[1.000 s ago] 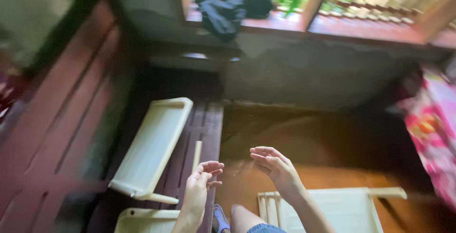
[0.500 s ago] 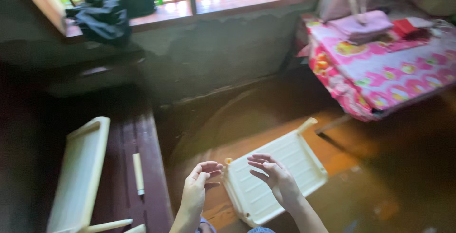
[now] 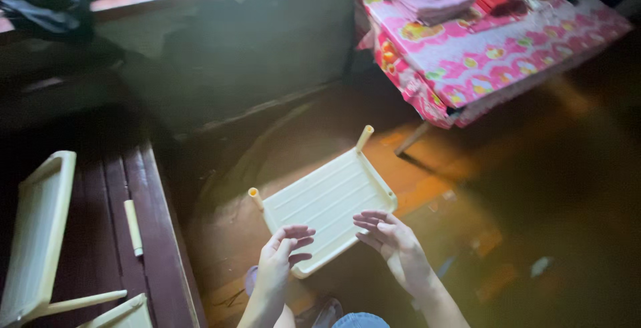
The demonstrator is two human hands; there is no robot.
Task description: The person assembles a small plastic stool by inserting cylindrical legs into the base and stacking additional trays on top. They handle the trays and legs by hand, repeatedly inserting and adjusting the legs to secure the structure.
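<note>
Head view shows us our left hand (image 3: 284, 254) and right hand (image 3: 390, 238) raised side by side, palms turned toward each other, fingers loosely curled and apart, gripping nothing. Just beyond them a cream slatted plastic shelf panel (image 3: 327, 201) lies flat on the wet brown floor (image 3: 534, 188), two short pegs sticking up from its far corners. On the dark wooden bench (image 3: 100, 234) at left rest a loose cream plastic tube (image 3: 133, 228) and another cream shelf panel (image 3: 40, 228). A table under a pink flowered cloth (image 3: 481, 54) stands at upper right, well apart from our hands
</note>
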